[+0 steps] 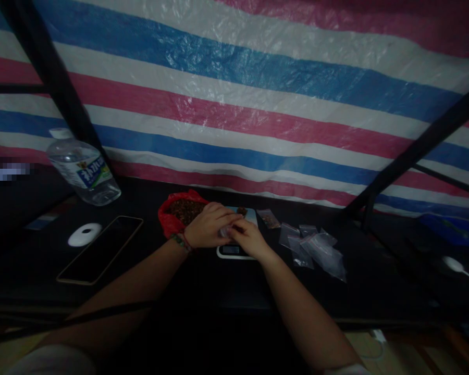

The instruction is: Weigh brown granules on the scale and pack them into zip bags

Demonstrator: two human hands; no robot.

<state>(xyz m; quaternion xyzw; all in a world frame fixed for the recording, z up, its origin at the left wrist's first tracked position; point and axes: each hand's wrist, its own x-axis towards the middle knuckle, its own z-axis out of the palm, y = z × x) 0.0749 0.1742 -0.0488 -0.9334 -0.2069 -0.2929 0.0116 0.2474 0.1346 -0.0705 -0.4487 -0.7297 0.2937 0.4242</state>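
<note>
My left hand [208, 225] and my right hand [250, 237] meet above a small white digital scale [236, 255]. Between their closed fingers is a small clear plastic bag [224, 231], mostly hidden by the hands. Brown dried bits [241, 211] show on the scale's plate behind my fingers. Just left of my left hand, a red plastic bag [166, 219] lies open, full of brown grains or dried pieces [185, 209]. Right of the scale is a small zip bag [269, 219] with some brown contents. Several flat zip bags [322, 252] lie in a loose pile farther right.
A large clear bottle [84, 169] stands at the back left. A phone [101, 250] and a white oval case [85, 235] lie on the black table [203, 286]. At right are a white spoon [453, 264] and a blue tray [453, 230]. Striped plastic sheeting [234, 114] hangs behind.
</note>
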